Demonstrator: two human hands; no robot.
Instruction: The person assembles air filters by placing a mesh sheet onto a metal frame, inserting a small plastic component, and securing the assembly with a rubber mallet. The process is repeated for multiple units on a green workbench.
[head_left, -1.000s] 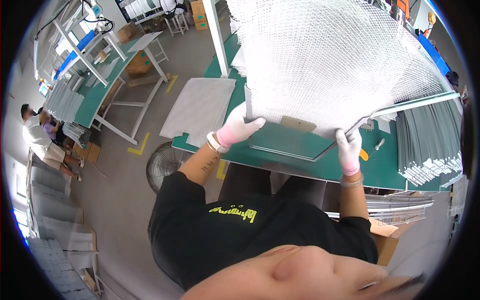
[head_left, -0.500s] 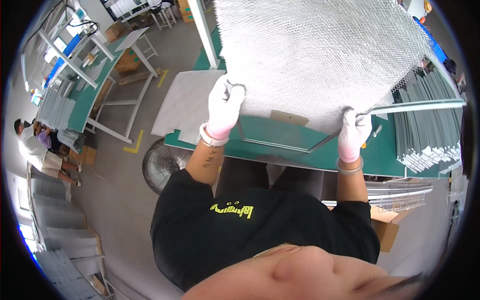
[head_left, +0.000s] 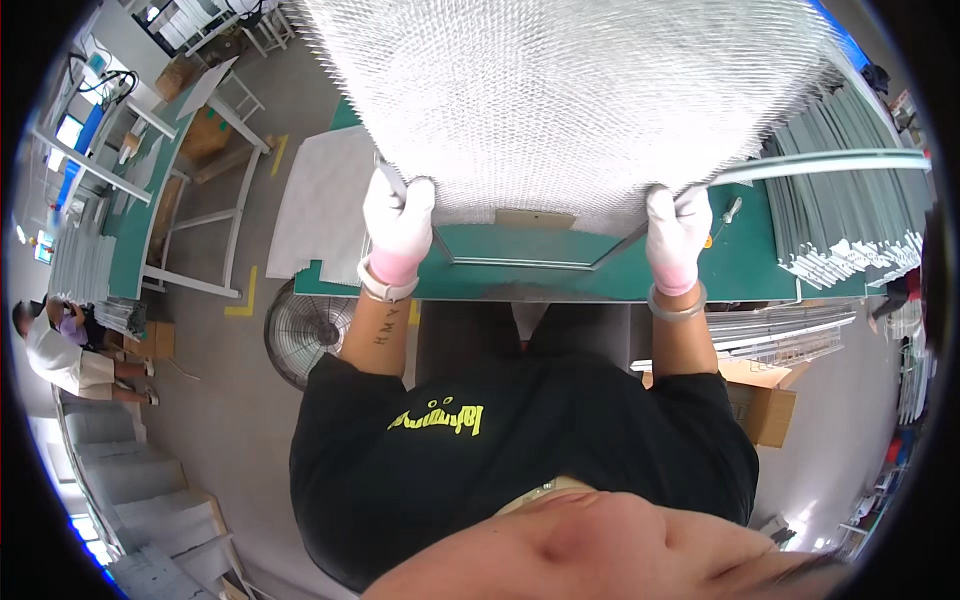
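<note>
A large silvery expanded-metal mesh sheet (head_left: 570,110) is raised over the green-topped table, its near edge toward me. My left hand (head_left: 398,225), in a white glove, is closed on the sheet's near left corner, thumb on top. At the near right corner, my gloved right hand (head_left: 678,235) pinches the mesh the same way. Beneath the sheet lies a thin metal frame (head_left: 520,263), partly hidden by the mesh. A small tan plate (head_left: 535,218) shows at the mesh's near edge. A long pale metal strip (head_left: 830,163) runs right from beside my right hand.
Stacked grey metal strips (head_left: 845,190) fill the right of the green table (head_left: 740,260). A white sheet (head_left: 320,200) lies at its left. A floor fan (head_left: 310,335) stands below left, a cardboard box (head_left: 770,415) below right. Another person (head_left: 60,350) works at far left.
Both hands have moved left in the picture with the mesh sheet, and the left corner now sits farther left. The whole view has shifted a little. Both hands keep their grip.
</note>
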